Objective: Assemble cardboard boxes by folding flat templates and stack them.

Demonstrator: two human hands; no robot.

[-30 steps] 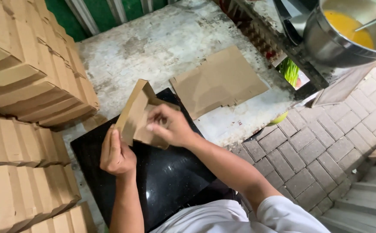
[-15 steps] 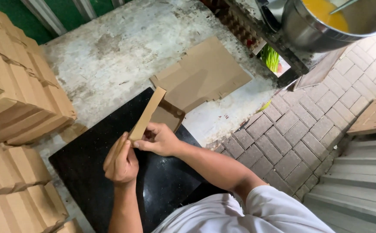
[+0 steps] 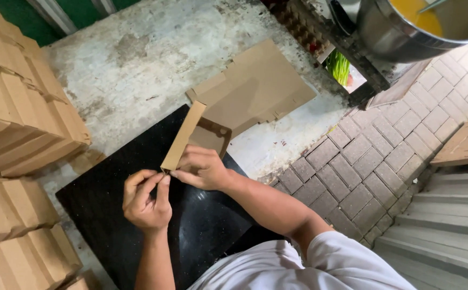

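Raised since earlier: cardboard piece (image 3: pixel 183 137), pinched at its lower end by left hand (image 3: pixel 147 198) and right hand (image 3: pixel 202 169) above black desk (image 3: pixel 105 188); flat cardboard sheet (image 3: pixel 255 88) beyond; stacked boxes (image 3: pixel 19 107) left; steel pot (image 3: pixel 406 27), perhaps batter inside.

Stacks of folded cardboard boxes (image 3: pixel 19 123) along left edge. Flat cardboard sheets (image 3: pixel 255 88) on stained concrete floor (image 3: pixel 137 53). Black slab (image 3: pixel 110 215) below them. Metal bowl (image 3: pixel 400 32) with orange liquid at top right. Grey paving bricks (image 3: pixel 384 145) right; steps (image 3: pixel 449 225) lower right.
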